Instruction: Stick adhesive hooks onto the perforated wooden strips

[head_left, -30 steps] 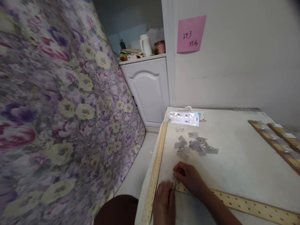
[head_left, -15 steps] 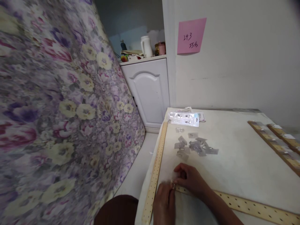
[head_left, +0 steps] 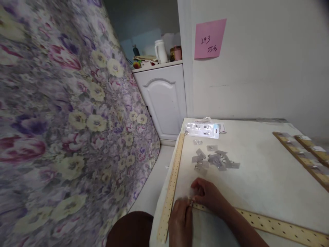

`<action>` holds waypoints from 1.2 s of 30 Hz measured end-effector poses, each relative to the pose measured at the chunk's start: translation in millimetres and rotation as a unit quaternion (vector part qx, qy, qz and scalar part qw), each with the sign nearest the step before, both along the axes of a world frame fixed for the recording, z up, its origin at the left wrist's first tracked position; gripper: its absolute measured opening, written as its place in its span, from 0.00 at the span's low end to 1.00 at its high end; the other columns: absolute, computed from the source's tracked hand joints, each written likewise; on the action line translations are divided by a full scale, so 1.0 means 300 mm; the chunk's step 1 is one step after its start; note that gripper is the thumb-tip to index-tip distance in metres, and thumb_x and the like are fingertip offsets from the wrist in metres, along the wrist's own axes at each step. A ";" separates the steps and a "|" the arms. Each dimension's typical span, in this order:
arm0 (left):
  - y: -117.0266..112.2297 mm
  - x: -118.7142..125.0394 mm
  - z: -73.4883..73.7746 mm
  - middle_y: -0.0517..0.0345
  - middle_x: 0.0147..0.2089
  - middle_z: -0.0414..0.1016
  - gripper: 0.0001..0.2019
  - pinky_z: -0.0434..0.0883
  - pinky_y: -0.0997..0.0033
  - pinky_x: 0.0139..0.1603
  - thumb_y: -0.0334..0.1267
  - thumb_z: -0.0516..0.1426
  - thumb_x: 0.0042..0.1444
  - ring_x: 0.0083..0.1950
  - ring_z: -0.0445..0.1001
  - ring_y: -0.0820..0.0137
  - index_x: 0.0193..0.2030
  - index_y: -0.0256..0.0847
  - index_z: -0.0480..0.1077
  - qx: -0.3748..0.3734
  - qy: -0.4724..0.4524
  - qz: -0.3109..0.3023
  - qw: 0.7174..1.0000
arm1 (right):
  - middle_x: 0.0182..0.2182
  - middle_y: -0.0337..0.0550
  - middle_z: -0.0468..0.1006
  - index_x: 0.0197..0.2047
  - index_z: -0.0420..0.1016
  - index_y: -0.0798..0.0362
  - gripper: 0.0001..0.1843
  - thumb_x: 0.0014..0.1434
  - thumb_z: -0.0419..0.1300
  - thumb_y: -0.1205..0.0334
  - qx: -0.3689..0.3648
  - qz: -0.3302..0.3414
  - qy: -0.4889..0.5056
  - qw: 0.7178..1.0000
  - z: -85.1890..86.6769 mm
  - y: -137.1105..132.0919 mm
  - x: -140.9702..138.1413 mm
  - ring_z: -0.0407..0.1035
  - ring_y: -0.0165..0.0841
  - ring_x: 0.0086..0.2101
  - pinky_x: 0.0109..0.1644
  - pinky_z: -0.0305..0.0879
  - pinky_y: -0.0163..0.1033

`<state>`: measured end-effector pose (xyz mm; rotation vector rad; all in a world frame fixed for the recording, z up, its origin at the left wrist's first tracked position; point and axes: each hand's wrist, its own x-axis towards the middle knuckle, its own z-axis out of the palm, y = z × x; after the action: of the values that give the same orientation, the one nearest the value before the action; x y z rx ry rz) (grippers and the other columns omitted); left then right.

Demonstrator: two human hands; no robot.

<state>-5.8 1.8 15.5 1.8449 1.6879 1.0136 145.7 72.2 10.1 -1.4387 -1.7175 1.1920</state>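
My left hand (head_left: 180,219) is closed around the near end of a pale perforated wooden strip (head_left: 269,222) lying along the table's front. Above that end, my right hand (head_left: 209,197) bends its fingers into a pinch at a small clear hook with a shiny metal part (head_left: 191,203). The fingertips of both hands almost meet there, and the hook is partly hidden and blurred. Beyond them lies a loose group of clear adhesive hooks (head_left: 217,160) with metal prongs. A second perforated strip (head_left: 172,185) runs along the table's left edge, beside my left hand.
Packaged hooks (head_left: 202,130) lie at the table's far left corner. Brown-edged boards (head_left: 304,159) with clear packets rest at the right. A white cabinet (head_left: 164,103), a floral curtain (head_left: 64,120) and a wall with a pink note (head_left: 210,38) surround the white table (head_left: 257,171).
The view has shifted very slightly. Both hands stay at the strip's end, with only a tiny movement of the fingers around the metal part.
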 end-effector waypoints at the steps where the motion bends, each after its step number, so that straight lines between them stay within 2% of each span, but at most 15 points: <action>1: 0.001 -0.001 0.001 0.57 0.34 0.72 0.09 0.68 0.70 0.40 0.36 0.50 0.61 0.37 0.73 0.67 0.35 0.44 0.71 0.000 -0.001 0.002 1.000 | 0.27 0.33 0.72 0.36 0.71 0.52 0.16 0.40 0.63 0.69 0.002 0.001 0.000 1.000 -0.001 0.000 0.000 0.63 0.27 0.25 0.29 0.55 0.32; 8: -0.006 0.003 0.027 0.55 0.40 0.75 0.10 0.70 0.68 0.44 0.35 0.51 0.59 0.43 0.74 0.65 0.43 0.44 0.72 0.019 -0.035 -0.009 0.999 | 0.34 0.38 0.74 0.41 0.72 0.53 0.21 0.40 0.64 0.68 0.006 -0.001 0.037 0.999 -0.002 -0.002 0.009 0.62 0.26 0.25 0.30 0.58 0.32; 11: -0.010 0.005 0.028 0.55 0.40 0.75 0.10 0.69 0.68 0.42 0.36 0.52 0.58 0.40 0.74 0.66 0.44 0.43 0.71 0.006 -0.024 0.015 1.000 | 0.34 0.39 0.74 0.41 0.73 0.54 0.20 0.40 0.65 0.67 0.015 0.003 0.057 0.998 -0.002 -0.002 0.015 0.63 0.27 0.26 0.31 0.60 0.33; 16: -0.010 0.000 0.002 0.58 0.33 0.73 0.11 0.68 0.69 0.37 0.37 0.53 0.56 0.33 0.72 0.66 0.45 0.42 0.70 -0.012 -0.009 0.043 0.999 | 0.34 0.42 0.74 0.40 0.72 0.55 0.15 0.45 0.62 0.66 0.041 -0.011 0.054 0.998 0.020 -0.011 0.031 0.66 0.29 0.28 0.34 0.63 0.35; 22: 0.000 -0.009 -0.012 0.61 0.30 0.70 0.11 0.66 0.70 0.35 0.37 0.52 0.55 0.31 0.70 0.68 0.44 0.42 0.69 0.002 -0.025 0.044 0.999 | 0.36 0.44 0.73 0.40 0.71 0.53 0.16 0.44 0.61 0.65 0.086 -0.067 -0.064 0.992 0.068 -0.146 0.150 0.67 0.36 0.38 0.42 0.63 0.38; 26: 0.002 0.000 -0.004 0.61 0.30 0.68 0.11 0.66 0.70 0.34 0.40 0.53 0.55 0.30 0.69 0.68 0.43 0.42 0.69 0.018 -0.052 0.056 0.997 | 0.41 0.46 0.72 0.39 0.72 0.52 0.18 0.41 0.62 0.66 0.117 -0.073 -0.169 0.976 0.060 -0.247 0.234 0.64 0.40 0.42 0.46 0.60 0.41; 30: -0.015 0.007 0.013 0.64 0.26 0.65 0.12 0.64 0.71 0.32 0.46 0.54 0.55 0.28 0.67 0.68 0.39 0.42 0.69 0.038 -0.091 0.098 0.990 | 0.40 0.45 0.72 0.39 0.72 0.52 0.17 0.42 0.56 0.70 0.130 -0.087 -0.204 0.966 0.050 -0.278 0.250 0.64 0.38 0.42 0.46 0.58 0.39; 32: -0.028 0.005 0.017 0.66 0.24 0.62 0.11 0.62 0.73 0.30 0.48 0.53 0.56 0.26 0.65 0.70 0.35 0.43 0.68 0.052 -0.103 0.086 0.990 | 0.38 0.44 0.72 0.37 0.72 0.52 0.16 0.42 0.55 0.72 0.131 -0.091 -0.210 0.965 0.055 -0.277 0.240 0.64 0.38 0.42 0.46 0.58 0.38; 36: -0.049 0.000 0.010 0.65 0.23 0.62 0.14 0.61 0.76 0.30 0.46 0.50 0.60 0.26 0.64 0.73 0.28 0.42 0.66 0.110 -0.106 0.012 0.988 | 0.37 0.44 0.72 0.36 0.72 0.52 0.15 0.42 0.55 0.72 0.135 -0.094 -0.198 0.966 0.068 -0.274 0.212 0.64 0.37 0.41 0.45 0.58 0.38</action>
<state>-5.9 -12.8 18.6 1.7764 1.5267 1.4032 209.4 -10.1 30.5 -1.7004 -1.8634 0.5673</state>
